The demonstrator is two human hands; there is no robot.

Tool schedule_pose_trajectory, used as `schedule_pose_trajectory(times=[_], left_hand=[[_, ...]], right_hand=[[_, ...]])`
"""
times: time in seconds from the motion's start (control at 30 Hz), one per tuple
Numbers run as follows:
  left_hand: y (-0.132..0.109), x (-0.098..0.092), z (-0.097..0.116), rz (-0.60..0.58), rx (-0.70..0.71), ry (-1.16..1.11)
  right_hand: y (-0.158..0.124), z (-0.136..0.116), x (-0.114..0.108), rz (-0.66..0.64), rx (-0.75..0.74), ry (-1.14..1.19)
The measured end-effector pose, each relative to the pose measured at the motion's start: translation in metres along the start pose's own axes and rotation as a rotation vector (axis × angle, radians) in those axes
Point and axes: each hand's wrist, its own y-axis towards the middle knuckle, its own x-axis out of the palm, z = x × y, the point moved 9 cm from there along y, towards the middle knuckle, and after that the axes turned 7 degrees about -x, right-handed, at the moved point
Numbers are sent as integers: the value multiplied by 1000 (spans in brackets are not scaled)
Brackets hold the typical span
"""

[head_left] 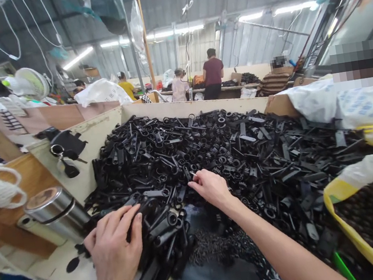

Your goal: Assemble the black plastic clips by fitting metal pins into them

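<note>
Black plastic pull tabs heap across the pale-walled bin. The left hand curves over a cluster of long tabs near the bin's near-left corner, touching them; whether it clenches any is hidden behind the fingers. The right hand rests its fingertips on the pile, too blurred to show a pinch. A yellow-edged bag of dark pieces lies at the right, cut off by the frame.
</note>
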Motion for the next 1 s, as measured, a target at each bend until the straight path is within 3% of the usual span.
schedule_pose_trajectory(times=[0.17, 0.27, 0.33, 0.4, 0.47, 0.53, 0.6, 0.7, 0.83, 1.0], left_hand=[[3, -13, -1, -13, -41, -39], [-6, -34, 4, 13, -111, -224], [-21, -38, 10, -46, -232, -477], [-46, -14, 23, -303, -467, -792], [-89, 27, 50, -716, -782, -1071], [-132, 55, 86, -1066, -1053, -1273], [-156, 70, 112, -1233, -1192, -1388], [-168, 80, 131, -1304, -1237, -1437], [-172, 81, 140, -1328, -1262, -1458], [-178, 77, 135, -1363, -1289, -1487]], right_hand=[[10, -10, 13, -82, 25, -168], [-3, 1, -4, -60, 62, -190], [-22, 13, -22, -44, 88, -180], [-47, 23, -39, -55, 90, -149], [-77, 31, -49, -100, 69, -101], [-106, 38, -52, -164, 55, -51], [-131, 47, -50, -215, 59, -14], [-152, 63, -46, -234, 82, 14], [-156, 79, -47, -177, 87, 29], [-165, 79, -74, -33, 63, -25]])
